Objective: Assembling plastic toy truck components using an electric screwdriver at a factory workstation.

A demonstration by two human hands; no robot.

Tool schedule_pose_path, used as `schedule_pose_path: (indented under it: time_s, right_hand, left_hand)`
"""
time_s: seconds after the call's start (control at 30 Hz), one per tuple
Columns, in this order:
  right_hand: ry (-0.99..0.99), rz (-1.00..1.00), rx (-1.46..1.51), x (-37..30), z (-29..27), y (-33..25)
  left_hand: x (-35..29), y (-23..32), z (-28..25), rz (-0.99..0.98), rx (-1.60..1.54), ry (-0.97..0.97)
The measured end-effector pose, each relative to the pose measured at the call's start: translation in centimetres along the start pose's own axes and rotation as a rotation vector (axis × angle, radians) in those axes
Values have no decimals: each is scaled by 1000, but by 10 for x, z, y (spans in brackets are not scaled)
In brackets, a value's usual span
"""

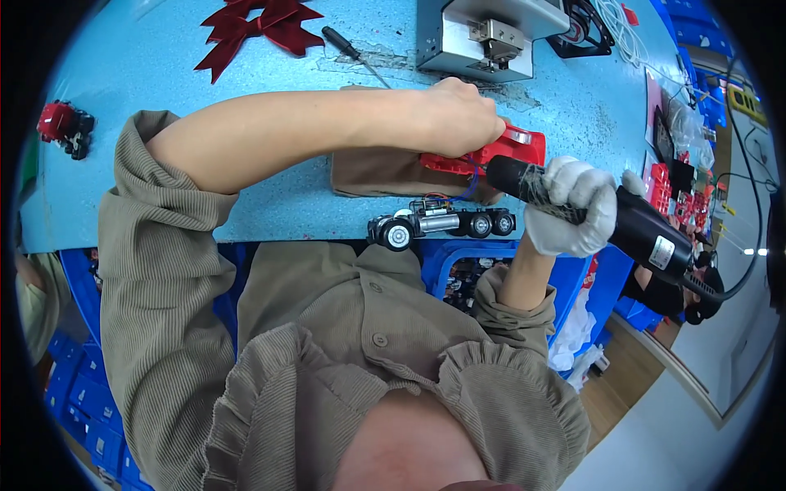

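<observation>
My bare left hand (460, 116) grips a red plastic toy truck body (528, 149), held over a brown cloth pad (360, 173). In a white glove, my right hand (575, 209) is wrapped round a black corded electric screwdriver (651, 233). Its front end points at the underside of the red body; the very tip is hard to make out. Blue wires run from the body down to a black toy truck chassis (442, 222), which lies at the table's near edge with its wheels facing me.
On the blue table (278, 164) lie a dark red bow (258, 26), a hand screwdriver (342, 41) and a small red-and-black toy truck (65, 127). A metal machine (483, 41) stands at the back beside a fan (583, 29). A blue bin (446, 266) of parts is below the edge.
</observation>
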State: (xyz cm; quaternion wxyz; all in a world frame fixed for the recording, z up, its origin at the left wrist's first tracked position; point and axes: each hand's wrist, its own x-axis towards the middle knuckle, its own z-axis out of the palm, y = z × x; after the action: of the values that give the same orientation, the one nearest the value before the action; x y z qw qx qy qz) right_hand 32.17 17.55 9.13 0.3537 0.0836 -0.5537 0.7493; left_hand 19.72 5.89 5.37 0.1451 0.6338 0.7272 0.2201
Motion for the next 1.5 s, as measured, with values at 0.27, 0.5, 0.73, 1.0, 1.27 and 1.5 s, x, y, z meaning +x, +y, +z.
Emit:
schedule_pose_path:
  time_s: [0.27,0.5,0.73,1.0,1.27,1.5]
  right_hand:
    - [-96,8,56,0,3,-4]
    - [-172,-7,-59,1,7,-2]
    - [-187,-35,-210,-6,39,3]
    - [-211,-60,-318,-9,52,2]
    - [-332,86,120,89,17,-14]
    - [-330,120,98,153,-3,54]
  left_hand:
    - [4,6,-11,-77,4,-175]
    - [2,4,-14,-83,17,-196]
    - [-13,0,-7,-106,-15,-59]
    - [-62,-9,39,36,-667,416]
    - [-65,-16,53,-93,-623,480]
    - [-57,-16,54,-45,-618,509]
